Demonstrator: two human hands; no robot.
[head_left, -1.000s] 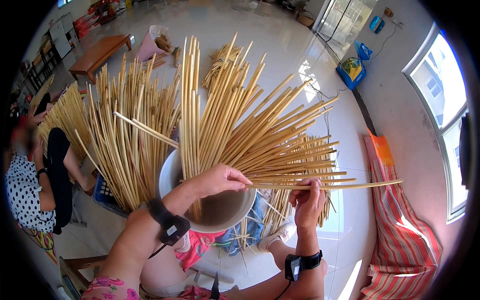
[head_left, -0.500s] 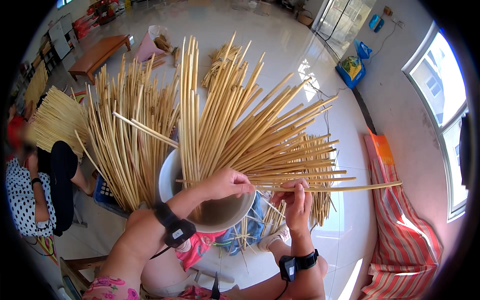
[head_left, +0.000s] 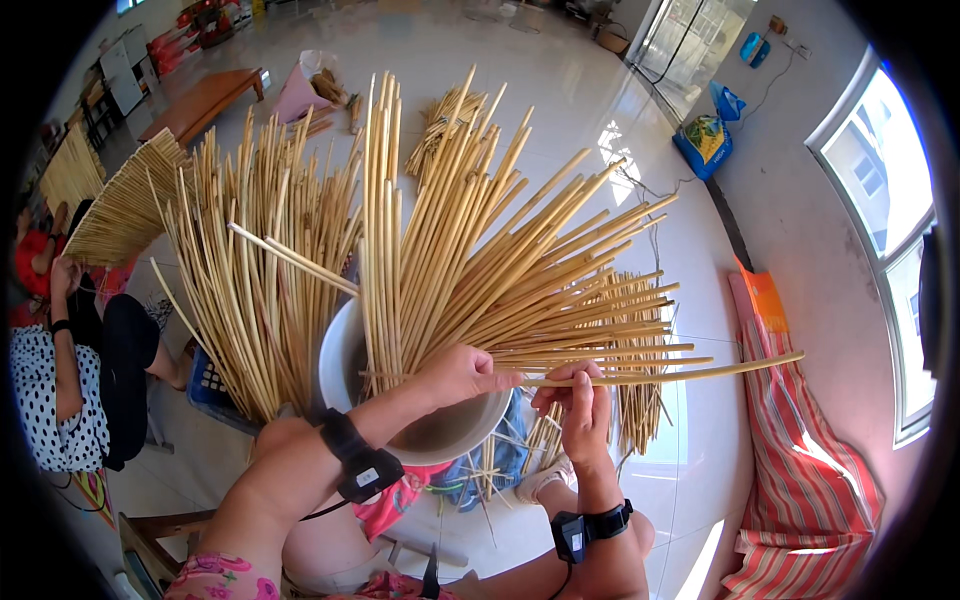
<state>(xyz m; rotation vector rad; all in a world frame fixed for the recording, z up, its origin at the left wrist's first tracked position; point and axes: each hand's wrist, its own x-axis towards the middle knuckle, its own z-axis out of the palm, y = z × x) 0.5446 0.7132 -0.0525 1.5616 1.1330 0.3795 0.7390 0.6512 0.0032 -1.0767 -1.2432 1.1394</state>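
A long dry straw-coloured stalk (head_left: 700, 375) lies sideways across the front of the bucket, its far end reaching out to the right. My left hand (head_left: 458, 378) pinches it at the left part, thumb pointing right. Close beside, my right hand (head_left: 580, 408) holds the same stalk between thumb and fingers. A thin end of it shows left of my left hand. Below and behind my hands stands a pale bucket (head_left: 335, 360), filled with many upright stalks (head_left: 450, 240) that fan out to the right.
Left of the bucket, a blue crate (head_left: 215, 400) holds more stalks (head_left: 255, 270). At far left a seated person holds a woven stalk mat (head_left: 130, 200). Another stalk bundle (head_left: 640, 340) lies at right. Striped cloth (head_left: 800, 500) hangs by the right wall; a brown bench (head_left: 205, 105) stands behind.
My hands have drawn closer together, the right shifting slightly left, the left slightly right. The stalk's right end has risen a little. The person at far left has raised the mat.
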